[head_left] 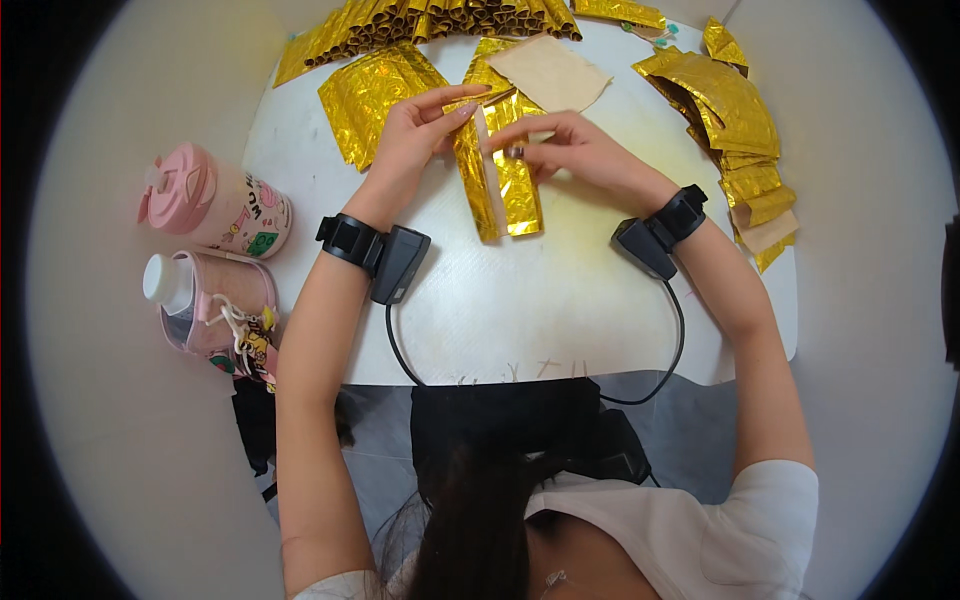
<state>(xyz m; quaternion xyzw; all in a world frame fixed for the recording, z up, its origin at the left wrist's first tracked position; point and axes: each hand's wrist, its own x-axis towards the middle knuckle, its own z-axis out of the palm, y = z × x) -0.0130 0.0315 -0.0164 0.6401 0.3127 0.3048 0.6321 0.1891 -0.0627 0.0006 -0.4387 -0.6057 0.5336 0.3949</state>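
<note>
A sheet of gold foil paper [520, 205] lies on the table in front of me, folded lengthwise into a strip, with a pale seam running down it. My left hand [412, 130] pinches its upper left edge between thumb and fingers. From the right, my right hand [572, 145] has its bent index finger and thumb close together on the strip near the seam. Beyond the strip lies a tan paper sheet [550, 75], plain side up. A stack of flat gold foil sheets [375, 95] sits beside my left hand, partly covered by it.
Many rolled gold foil tubes [440, 20] are piled at the far edge. Folded gold pieces [725, 110] overlap along the right side. At the left stand a pink-lidded cup [225, 200] and a white-capped bottle in a pink holder [225, 290]. Pale walls border the white table [500, 320].
</note>
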